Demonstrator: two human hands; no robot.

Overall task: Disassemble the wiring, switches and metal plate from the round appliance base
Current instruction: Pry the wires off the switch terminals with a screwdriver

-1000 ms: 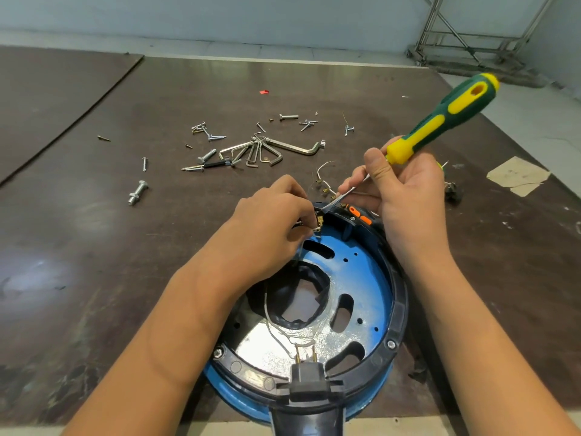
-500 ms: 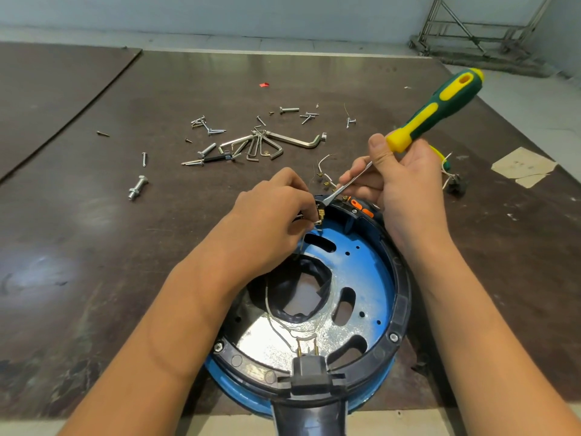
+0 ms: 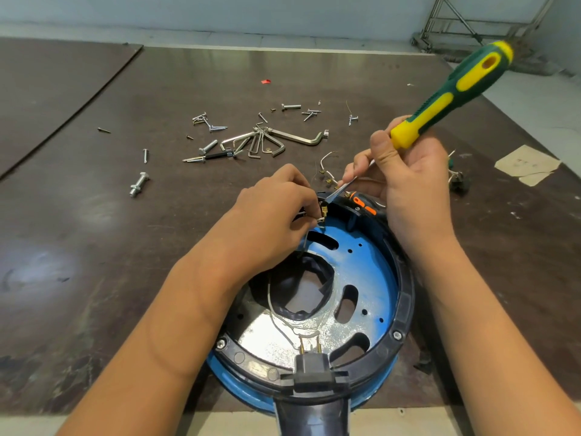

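Note:
The round appliance base [image 3: 404,297], black-rimmed with a blue shell, lies at the table's near edge. Inside it sits a blue and shiny metal plate [image 3: 367,272] with slots. Thin white wires [image 3: 283,322] run from a black plug socket [image 3: 309,363] at the near rim toward the far rim. My left hand [image 3: 270,212] pinches a brass wire terminal [image 3: 323,212] at the far rim. My right hand [image 3: 405,184] grips a green and yellow screwdriver [image 3: 449,96], its tip at that terminal. An orange switch part [image 3: 361,204] sits on the rim beside it.
Loose screws and bolts [image 3: 140,184] and a bunch of hex keys [image 3: 270,141] are scattered on the dark table beyond the base. Cut wire pieces [image 3: 327,162] lie near them. A black component [image 3: 459,182] and a paper scrap [image 3: 528,165] lie at the right.
The screwdriver handle has tilted slightly up and right while its tip stays at the terminal. My left hand keeps its pinch on the terminal.

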